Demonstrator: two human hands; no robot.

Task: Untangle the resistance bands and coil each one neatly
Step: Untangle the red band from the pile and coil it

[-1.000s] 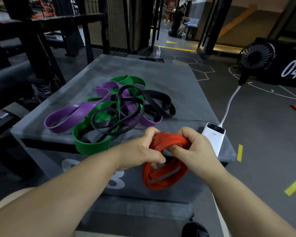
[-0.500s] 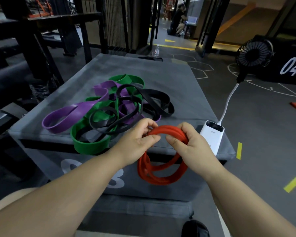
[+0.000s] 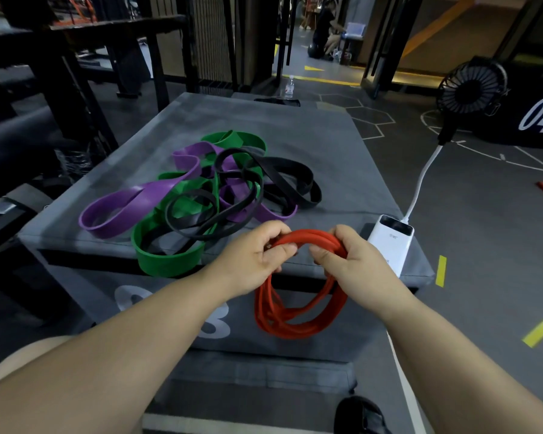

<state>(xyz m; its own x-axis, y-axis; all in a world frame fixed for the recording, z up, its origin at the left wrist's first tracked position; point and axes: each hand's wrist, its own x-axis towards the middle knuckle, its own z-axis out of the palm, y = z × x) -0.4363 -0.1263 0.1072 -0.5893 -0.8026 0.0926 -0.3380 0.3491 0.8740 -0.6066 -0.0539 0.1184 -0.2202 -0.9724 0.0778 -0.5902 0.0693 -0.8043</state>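
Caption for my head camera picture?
Left hand and right hand hold a coiled red band beside tangled bands.

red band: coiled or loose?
Coiled. The red band hangs in several stacked loops, gripped at the top by the left hand and right hand, apart from the tangled bands on the box.

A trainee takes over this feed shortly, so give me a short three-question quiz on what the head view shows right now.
1. True or false: the red band lies flat on the grey box.
2. Which lie tangled on the box? A. purple band, green band and black bands. B. yellow and blue bands. C. nothing but a towel.
3. Name the white thing beside the right hand.
Key: 1 false: the left hand and right hand grip it, its coils hanging before the box front. 2 A. 3 the power bank.
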